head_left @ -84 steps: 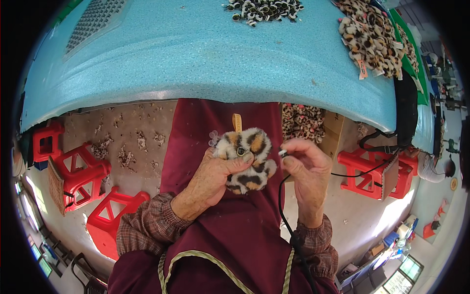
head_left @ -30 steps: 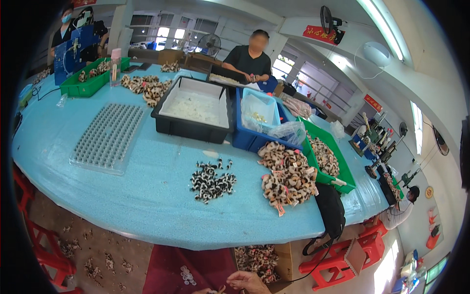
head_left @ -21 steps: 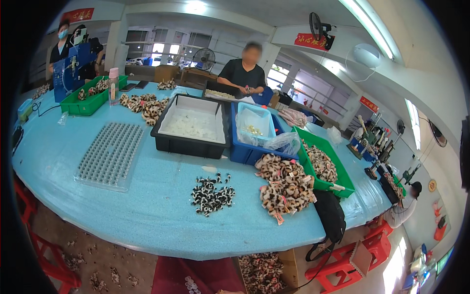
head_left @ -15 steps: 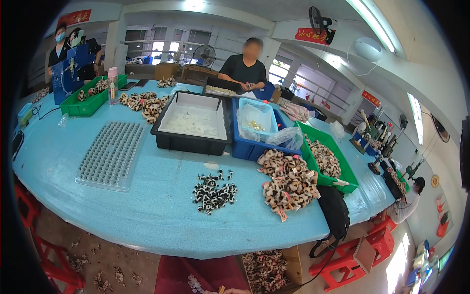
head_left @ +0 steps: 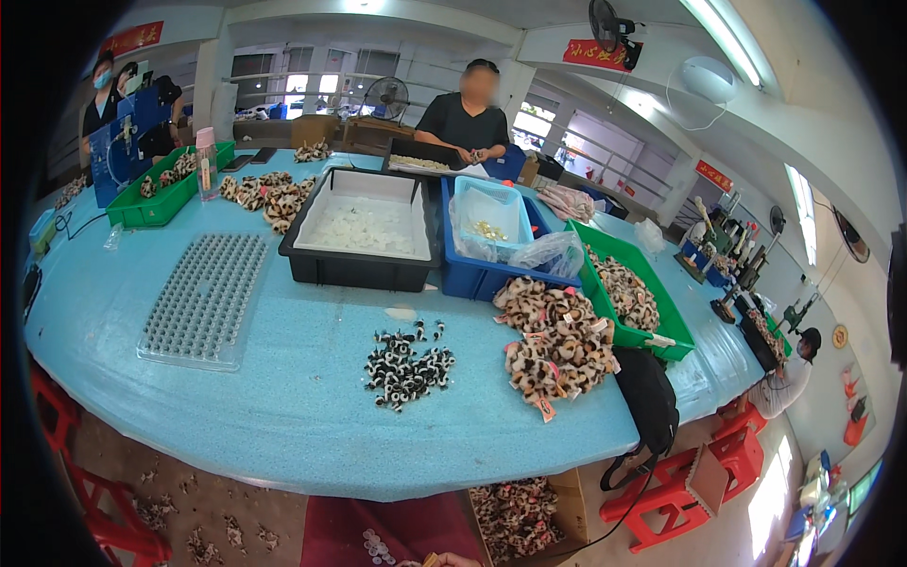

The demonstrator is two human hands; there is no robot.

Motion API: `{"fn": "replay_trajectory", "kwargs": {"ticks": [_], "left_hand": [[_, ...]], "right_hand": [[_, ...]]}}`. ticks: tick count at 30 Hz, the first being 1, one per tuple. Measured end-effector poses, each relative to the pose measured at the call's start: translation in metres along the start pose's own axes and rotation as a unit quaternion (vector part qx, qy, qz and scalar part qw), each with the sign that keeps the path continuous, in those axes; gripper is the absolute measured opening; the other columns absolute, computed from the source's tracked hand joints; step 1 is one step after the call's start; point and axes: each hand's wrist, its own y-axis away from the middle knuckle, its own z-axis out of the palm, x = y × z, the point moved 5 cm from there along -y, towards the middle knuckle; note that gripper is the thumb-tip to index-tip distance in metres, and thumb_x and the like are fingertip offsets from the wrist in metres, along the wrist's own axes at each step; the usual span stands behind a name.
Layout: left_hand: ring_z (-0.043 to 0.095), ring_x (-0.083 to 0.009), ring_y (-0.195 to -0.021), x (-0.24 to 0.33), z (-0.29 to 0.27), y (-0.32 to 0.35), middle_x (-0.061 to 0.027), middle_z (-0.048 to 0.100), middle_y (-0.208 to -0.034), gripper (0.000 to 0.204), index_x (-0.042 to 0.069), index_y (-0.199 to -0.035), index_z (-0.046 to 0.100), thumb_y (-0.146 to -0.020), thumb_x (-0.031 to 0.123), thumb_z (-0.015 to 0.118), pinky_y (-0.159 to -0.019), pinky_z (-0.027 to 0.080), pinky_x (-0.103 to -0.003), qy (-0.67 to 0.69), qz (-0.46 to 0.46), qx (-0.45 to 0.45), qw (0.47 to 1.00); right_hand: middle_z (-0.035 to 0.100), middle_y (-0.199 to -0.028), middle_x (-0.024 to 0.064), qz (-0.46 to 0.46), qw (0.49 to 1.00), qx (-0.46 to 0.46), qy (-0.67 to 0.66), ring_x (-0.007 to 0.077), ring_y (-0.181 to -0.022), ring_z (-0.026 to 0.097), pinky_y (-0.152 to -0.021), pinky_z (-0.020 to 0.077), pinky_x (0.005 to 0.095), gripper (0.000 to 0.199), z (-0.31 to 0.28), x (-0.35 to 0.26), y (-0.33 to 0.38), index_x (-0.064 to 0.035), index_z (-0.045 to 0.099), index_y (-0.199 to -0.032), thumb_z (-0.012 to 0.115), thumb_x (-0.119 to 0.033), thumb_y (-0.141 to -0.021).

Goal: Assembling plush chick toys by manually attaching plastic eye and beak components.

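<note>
1. Only a sliver of one hand [head_left: 452,560] shows at the bottom edge, low over the maroon lap [head_left: 397,534]. I cannot tell which hand it is, nor whether its fingers are apart or together. The other hand is out of view.
2. A small tan stick tip [head_left: 431,558] pokes up just beside that hand, touching or nearly so; its long axis seems to run up and away from the body. What it belongs to is hidden.
3. A cluster of small white buttons [head_left: 374,545] lies on the lap, just left of the hand.
4. The nearest goods on the blue table [head_left: 283,425] lie ahead and above the hand: a black-and-white pile [head_left: 408,364] roughly straight ahead, and a leopard pile [head_left: 556,342] of furry spotted pieces to the right.
5. A cardboard box [head_left: 529,515] of the same leopard pieces stands under the table edge, just right of the lap, nearer the hand than either pile.
</note>
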Motion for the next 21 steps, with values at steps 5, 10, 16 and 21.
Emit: {"fn": "replay_trajectory", "kwargs": {"ticks": [5,10,16,21], "left_hand": [[0.061,-0.0130,-0.078,0.069,0.031,0.032,-0.0036,0.063,-0.090,0.017,0.004,-0.102,0.060,-0.086,0.008,0.063,-0.069,0.051,-0.028,-0.196,0.040,0.041,0.979],[0.057,-0.0171,-0.071,0.093,0.023,0.022,-0.0108,0.059,-0.079,0.016,0.002,-0.091,0.059,-0.076,0.004,0.054,-0.067,0.047,-0.030,-0.285,0.392,0.051,0.873],[0.063,-0.0287,-0.079,0.139,0.045,0.047,-0.0144,0.063,-0.088,0.017,-0.002,-0.094,0.057,-0.078,0.003,0.059,-0.070,0.051,-0.036,-0.271,0.600,-0.008,0.753],[0.063,-0.0350,-0.090,0.137,0.044,0.072,-0.0173,0.061,-0.098,0.035,-0.001,-0.101,0.055,-0.071,0.003,0.073,-0.074,0.053,-0.040,-0.343,0.613,-0.046,0.710]], "right_hand": [[0.058,-0.087,0.0024,-0.017,0.997,0.068,0.042,0.0094,-0.080,0.054,-0.072,0.0458,0.0264,0.023,0.004,-0.010,-0.007,-0.0034,0.057,-0.096,0.065,-0.024,-0.087],[0.053,-0.091,0.0019,-0.003,0.997,0.074,-0.006,0.0083,-0.088,0.052,-0.079,0.0444,0.0235,0.009,0.006,-0.030,-0.031,-0.0019,0.050,-0.093,0.052,-0.002,-0.085],[0.055,-0.091,0.0096,-0.139,0.987,0.044,0.067,0.0166,-0.080,0.054,-0.073,0.0456,0.0264,0.013,0.028,-0.092,-0.032,-0.0022,0.048,-0.091,0.055,0.006,-0.084],[0.058,-0.080,0.0115,-0.272,0.954,0.025,0.120,0.0220,-0.068,0.055,-0.064,0.0465,0.0327,0.018,0.041,-0.106,-0.015,-0.0019,0.052,-0.086,0.057,0.012,-0.077]]}}
